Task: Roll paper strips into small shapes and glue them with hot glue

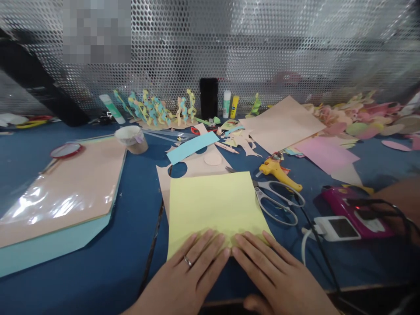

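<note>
Both hands, the left hand [192,271] and right hand [272,273], lie flat, fingers extended, side by side on the near edge of the yellow paper [216,208] (apparently folded), which extends straight away from them across the tabletop [98,271], equally near each.

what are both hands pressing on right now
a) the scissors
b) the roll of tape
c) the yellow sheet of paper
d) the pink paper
c: the left hand and right hand lie flat, fingertips on the near edge of the yellow sheet of paper; the scissors lie untouched to its right.
</note>
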Demonstrator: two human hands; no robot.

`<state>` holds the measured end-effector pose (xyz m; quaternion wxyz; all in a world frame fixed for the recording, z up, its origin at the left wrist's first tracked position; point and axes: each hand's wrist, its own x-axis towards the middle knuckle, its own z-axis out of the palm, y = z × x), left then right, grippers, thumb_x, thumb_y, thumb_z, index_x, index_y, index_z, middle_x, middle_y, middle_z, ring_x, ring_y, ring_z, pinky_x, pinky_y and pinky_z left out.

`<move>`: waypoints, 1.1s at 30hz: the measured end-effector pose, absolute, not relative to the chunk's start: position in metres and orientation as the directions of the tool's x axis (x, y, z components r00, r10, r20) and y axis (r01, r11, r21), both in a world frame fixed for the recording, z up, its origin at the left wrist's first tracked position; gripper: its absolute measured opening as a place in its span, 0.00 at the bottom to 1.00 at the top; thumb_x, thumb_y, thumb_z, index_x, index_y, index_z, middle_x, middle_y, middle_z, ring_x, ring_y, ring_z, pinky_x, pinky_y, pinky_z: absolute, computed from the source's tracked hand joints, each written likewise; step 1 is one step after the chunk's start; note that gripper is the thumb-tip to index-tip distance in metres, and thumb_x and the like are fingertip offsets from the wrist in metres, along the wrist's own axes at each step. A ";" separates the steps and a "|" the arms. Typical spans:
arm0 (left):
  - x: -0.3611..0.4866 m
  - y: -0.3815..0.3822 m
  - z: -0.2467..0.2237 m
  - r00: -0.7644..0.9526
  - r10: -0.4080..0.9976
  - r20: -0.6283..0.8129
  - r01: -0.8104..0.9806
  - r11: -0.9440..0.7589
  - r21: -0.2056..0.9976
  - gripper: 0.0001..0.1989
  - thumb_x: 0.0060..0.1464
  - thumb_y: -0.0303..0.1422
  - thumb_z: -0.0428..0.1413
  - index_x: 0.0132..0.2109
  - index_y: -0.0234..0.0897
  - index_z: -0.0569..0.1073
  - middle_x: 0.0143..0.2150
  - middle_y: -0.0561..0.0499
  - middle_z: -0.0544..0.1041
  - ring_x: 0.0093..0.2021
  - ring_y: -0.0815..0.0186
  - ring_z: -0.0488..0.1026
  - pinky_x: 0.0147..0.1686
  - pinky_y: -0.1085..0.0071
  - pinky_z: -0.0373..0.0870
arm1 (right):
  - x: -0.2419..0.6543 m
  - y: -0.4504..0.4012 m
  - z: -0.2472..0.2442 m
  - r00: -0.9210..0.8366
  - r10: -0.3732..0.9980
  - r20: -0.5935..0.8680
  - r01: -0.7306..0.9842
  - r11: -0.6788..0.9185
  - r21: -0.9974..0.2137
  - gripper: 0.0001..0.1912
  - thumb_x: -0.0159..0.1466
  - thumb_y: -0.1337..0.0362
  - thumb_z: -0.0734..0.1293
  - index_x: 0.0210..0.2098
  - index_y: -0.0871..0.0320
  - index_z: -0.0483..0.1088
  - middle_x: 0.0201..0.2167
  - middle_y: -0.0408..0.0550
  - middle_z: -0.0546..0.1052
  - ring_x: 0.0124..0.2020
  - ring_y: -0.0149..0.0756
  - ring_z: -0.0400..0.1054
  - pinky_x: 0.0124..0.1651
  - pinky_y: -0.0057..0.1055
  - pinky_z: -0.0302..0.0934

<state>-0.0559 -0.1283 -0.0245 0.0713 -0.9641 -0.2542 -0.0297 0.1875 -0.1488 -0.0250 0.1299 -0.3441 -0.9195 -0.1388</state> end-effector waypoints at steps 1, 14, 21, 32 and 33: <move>-0.056 -0.128 -0.024 0.869 0.487 0.082 0.494 -0.862 -0.111 0.33 0.54 0.28 0.51 0.66 0.33 0.53 0.66 0.47 0.59 0.66 0.54 0.52 0.61 0.60 0.50 | 0.188 -0.149 -0.025 -0.730 0.595 0.337 0.668 0.725 0.167 0.25 0.67 0.50 0.57 0.52 0.59 0.70 0.53 0.46 0.74 0.53 0.38 0.66 0.68 0.38 0.31; -0.057 -0.126 -0.027 0.877 0.461 0.135 0.479 -0.860 -0.174 0.33 0.51 0.24 0.49 0.65 0.34 0.56 0.65 0.49 0.62 0.65 0.55 0.52 0.60 0.59 0.46 | 0.187 -0.147 -0.026 -0.726 0.582 0.367 0.669 0.721 0.180 0.28 0.66 0.45 0.56 0.52 0.58 0.70 0.53 0.46 0.74 0.54 0.39 0.65 0.67 0.37 0.35; -0.057 -0.127 -0.026 0.879 0.458 0.133 0.476 -0.862 -0.175 0.34 0.48 0.22 0.49 0.64 0.35 0.57 0.65 0.49 0.63 0.65 0.55 0.53 0.60 0.59 0.44 | 0.186 -0.147 -0.024 -0.732 0.587 0.347 0.667 0.721 0.186 0.28 0.65 0.45 0.56 0.53 0.58 0.70 0.53 0.46 0.74 0.54 0.39 0.65 0.67 0.37 0.35; -0.059 -0.127 -0.025 0.882 0.465 0.076 0.471 -0.874 -0.117 0.32 0.58 0.38 0.51 0.66 0.34 0.52 0.67 0.48 0.56 0.66 0.55 0.49 0.62 0.60 0.41 | 0.185 -0.147 -0.026 -0.710 0.587 0.389 0.680 0.715 0.163 0.26 0.66 0.47 0.56 0.51 0.57 0.71 0.52 0.45 0.75 0.53 0.38 0.66 0.58 0.36 0.49; -0.060 -0.127 -0.024 0.880 0.469 0.073 0.474 -0.873 -0.112 0.33 0.58 0.41 0.51 0.67 0.34 0.51 0.68 0.48 0.56 0.66 0.55 0.49 0.62 0.60 0.41 | 0.185 -0.147 -0.025 -0.709 0.591 0.384 0.682 0.713 0.162 0.25 0.67 0.47 0.56 0.51 0.57 0.71 0.52 0.45 0.75 0.53 0.38 0.66 0.56 0.36 0.51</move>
